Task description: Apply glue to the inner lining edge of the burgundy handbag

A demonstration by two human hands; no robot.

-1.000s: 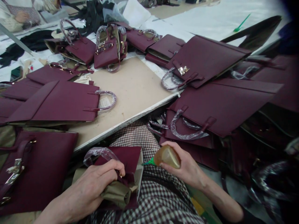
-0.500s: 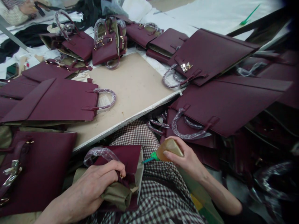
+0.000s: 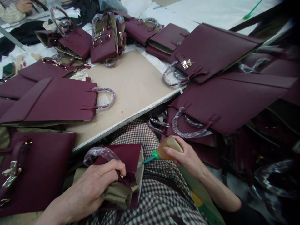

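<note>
A small burgundy handbag (image 3: 130,161) rests on my lap, its plastic-wrapped handle (image 3: 99,153) curling up to the left and tan lining bunched at its open side. My left hand (image 3: 93,187) is closed round the bag's edge and lining. My right hand (image 3: 187,157) grips an amber glue bottle (image 3: 167,147) whose green nozzle (image 3: 151,155) points at the bag's pale side edge, nearly touching it.
Several flat burgundy handbags cover the beige worktable (image 3: 131,84) and pile up at the right (image 3: 229,103). One large bag (image 3: 39,168) lies at the lower left. My checked trousers (image 3: 159,200) fill the bottom. Another person's hand (image 3: 22,5) shows at the top left.
The view has tilted slightly downward. My right hand with the bottle has edged a little up and left, keeping the nozzle close to the bag's side. My left hand holds still.
</note>
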